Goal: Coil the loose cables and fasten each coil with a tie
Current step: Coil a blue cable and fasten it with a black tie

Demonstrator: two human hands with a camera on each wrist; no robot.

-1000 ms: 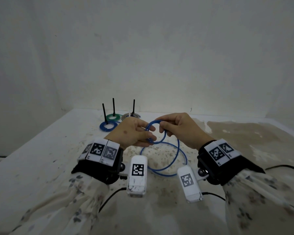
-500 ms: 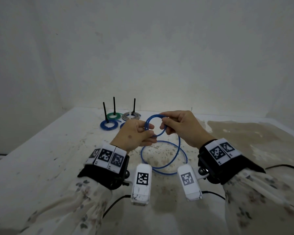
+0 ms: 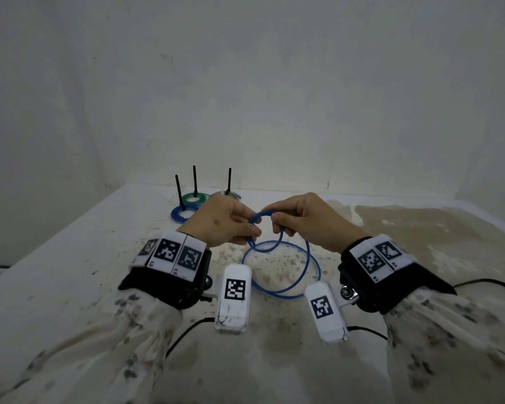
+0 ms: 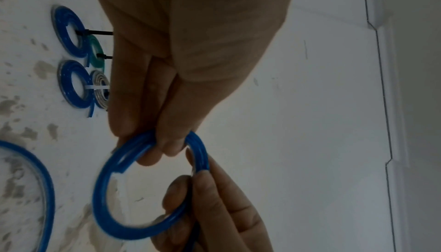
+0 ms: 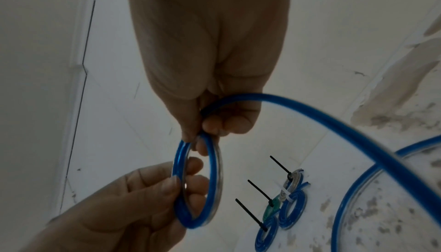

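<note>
While both hands pinch the small blue coil (image 3: 264, 231) above the table (image 3: 70, 272), left hand (image 3: 222, 225) and right hand (image 3: 306, 220) on opposite sides, its slack lies looped below. Cable looks light, springy, slick; hold where turns overlap.

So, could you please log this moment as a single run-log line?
step: coiling | left hand: pinches blue coil | right hand: pinches coil, feeds blue cable | slack: looped on table | tie: not yet on
</note>
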